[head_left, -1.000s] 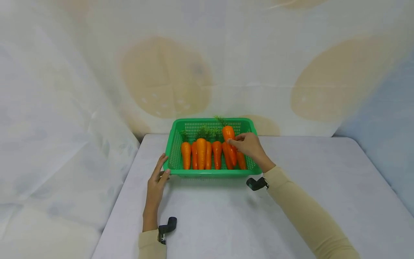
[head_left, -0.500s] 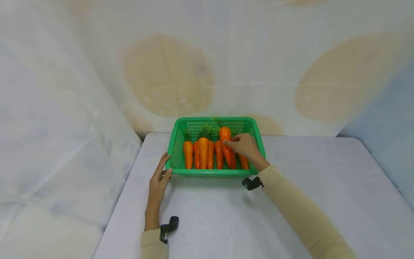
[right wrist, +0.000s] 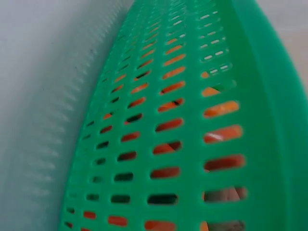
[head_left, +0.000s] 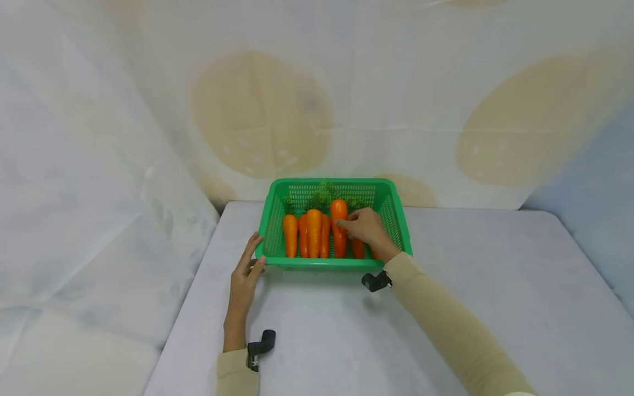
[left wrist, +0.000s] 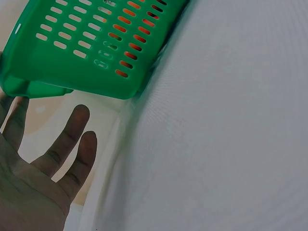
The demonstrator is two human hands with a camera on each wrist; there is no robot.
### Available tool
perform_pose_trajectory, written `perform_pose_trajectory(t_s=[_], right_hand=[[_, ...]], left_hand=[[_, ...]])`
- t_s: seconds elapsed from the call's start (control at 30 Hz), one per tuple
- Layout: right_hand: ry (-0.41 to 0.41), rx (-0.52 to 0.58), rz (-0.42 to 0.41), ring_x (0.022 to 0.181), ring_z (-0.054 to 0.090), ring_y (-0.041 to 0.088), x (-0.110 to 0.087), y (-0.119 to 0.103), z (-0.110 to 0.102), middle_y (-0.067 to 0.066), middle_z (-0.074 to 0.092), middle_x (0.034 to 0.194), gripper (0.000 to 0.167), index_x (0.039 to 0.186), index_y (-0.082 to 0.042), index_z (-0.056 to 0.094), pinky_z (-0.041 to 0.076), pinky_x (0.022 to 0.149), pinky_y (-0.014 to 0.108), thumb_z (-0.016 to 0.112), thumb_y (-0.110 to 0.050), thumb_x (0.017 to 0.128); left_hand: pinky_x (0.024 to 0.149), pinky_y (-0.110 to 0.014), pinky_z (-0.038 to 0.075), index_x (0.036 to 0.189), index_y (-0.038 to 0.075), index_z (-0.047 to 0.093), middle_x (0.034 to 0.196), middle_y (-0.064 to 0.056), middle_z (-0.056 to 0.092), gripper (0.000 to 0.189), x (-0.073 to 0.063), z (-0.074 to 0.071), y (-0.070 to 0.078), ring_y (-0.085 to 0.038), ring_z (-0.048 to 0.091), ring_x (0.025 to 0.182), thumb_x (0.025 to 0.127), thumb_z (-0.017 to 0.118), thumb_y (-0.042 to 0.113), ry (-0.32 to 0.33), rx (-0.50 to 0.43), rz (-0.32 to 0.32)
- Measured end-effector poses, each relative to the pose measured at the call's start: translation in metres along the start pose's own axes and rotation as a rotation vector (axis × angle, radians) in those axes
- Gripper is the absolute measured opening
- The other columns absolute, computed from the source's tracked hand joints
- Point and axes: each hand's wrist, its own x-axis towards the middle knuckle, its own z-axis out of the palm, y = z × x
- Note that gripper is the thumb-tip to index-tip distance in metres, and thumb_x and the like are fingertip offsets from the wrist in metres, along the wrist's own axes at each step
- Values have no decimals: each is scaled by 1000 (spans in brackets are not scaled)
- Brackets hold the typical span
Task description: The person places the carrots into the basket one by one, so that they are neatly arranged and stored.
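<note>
A green plastic basket (head_left: 324,263) with slotted walls stands at the back of the table and holds a row of orange carrots (head_left: 314,234) with green leafy tops. My right hand (head_left: 367,225) reaches over its front rim and pinches one carrot (head_left: 339,212) between thumb and fingers, tip down in the row. At the front left corner, my left hand (head_left: 244,280) touches the basket's rim. In the left wrist view, two fingers (left wrist: 72,132) extend below the rim, apart from it. The right wrist view is filled by the basket's slotted wall (right wrist: 192,96), which hides most of that hand.
A white cloth (head_left: 317,324) covers the table. Behind it hangs a pale curtain (head_left: 386,110) with large tan spots, close to the basket's back rim. More white fabric (head_left: 74,220) borders the left side. Each wrist wears a small black camera (head_left: 376,281).
My right hand has shifted the pinched carrot leftward and lower within the basket, in among the others. The left hand has stayed at the basket's corner.
</note>
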Motion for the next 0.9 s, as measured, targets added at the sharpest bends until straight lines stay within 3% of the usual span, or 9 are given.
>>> perform_pose_trajectory(t_s=[0.13, 0.27, 0.43, 0.67, 0.8, 0.9], right_hand=[[1, -14, 15, 85, 73, 29, 1, -2, 5, 10, 73, 85, 38, 104, -1, 71, 57, 81, 45, 75, -36, 90], [2, -35, 26, 82, 73, 28, 2, -2, 7, 10, 73, 82, 37, 102, 0, 72, 58, 80, 43, 75, -35, 90], [-11, -51, 39, 80, 72, 28, 2, 0, 7, 12, 73, 78, 34, 88, -2, 72, 57, 76, 44, 74, -35, 91], [0, -101, 76, 78, 71, 29, 2, 6, 10, 11, 71, 72, 42, 65, -9, 57, 46, 55, 31, 74, -37, 91], [-16, -114, 78, 74, 68, 30, 3, 6, 13, 12, 68, 68, 50, 60, -12, 47, 38, 49, 28, 73, -40, 91], [-4, -107, 23, 74, 67, 30, 2, 5, 11, 13, 69, 73, 43, 67, -7, 58, 41, 51, 28, 71, -39, 93]], left_hand=[[83, -42, 56, 154, 25, 42, 162, 9, 30, 49, 0, 1, 5, -22, 61, 103, 106, 53, 20, -8, -7, -3], [84, -53, 54, 154, 16, 42, 162, 1, 29, 50, -2, 1, 25, -23, 61, 103, 105, 53, 16, -28, -22, -4], [85, -50, 54, 153, 11, 42, 162, -3, 31, 50, -4, 4, 42, -20, 61, 102, 105, 53, 13, -33, -17, -13], [85, -45, 55, 154, 22, 43, 161, 7, 31, 50, -4, 10, 12, -21, 61, 102, 105, 53, 16, -25, -7, 1], [84, -38, 55, 153, 28, 43, 160, 13, 30, 50, -6, 7, 5, -21, 61, 104, 106, 53, 19, -29, -7, -9], [89, -31, 52, 153, 29, 43, 159, 14, 33, 49, 1, 3, 7, -23, 60, 112, 106, 53, 21, -27, -41, -20]])
